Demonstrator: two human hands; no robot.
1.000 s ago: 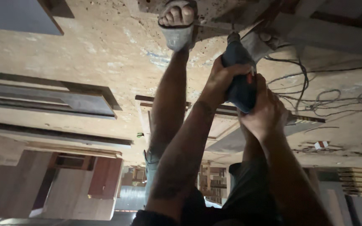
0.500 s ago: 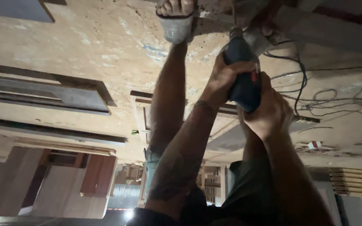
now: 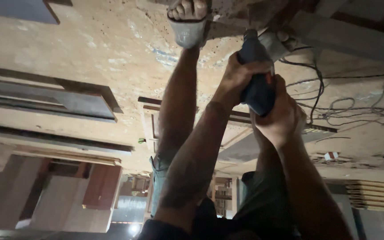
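Head view looks along a dusty concrete floor [image 3: 90,58], where loose cables [image 3: 334,106] trail beside wooden boards [image 3: 58,100]. A sandalled foot [image 3: 187,20] is planted there. Both hands wrap the dark blue power drill [image 3: 256,75]: left hand [image 3: 238,75] clenched round its body, right hand [image 3: 281,118] gripping the handle.

A small red and white box [image 3: 331,156] is being seen lying on the dusty floor at the right, below the tangle of cables [image 3: 347,106]. Its shape is blocky; its faces are too small to be made out.
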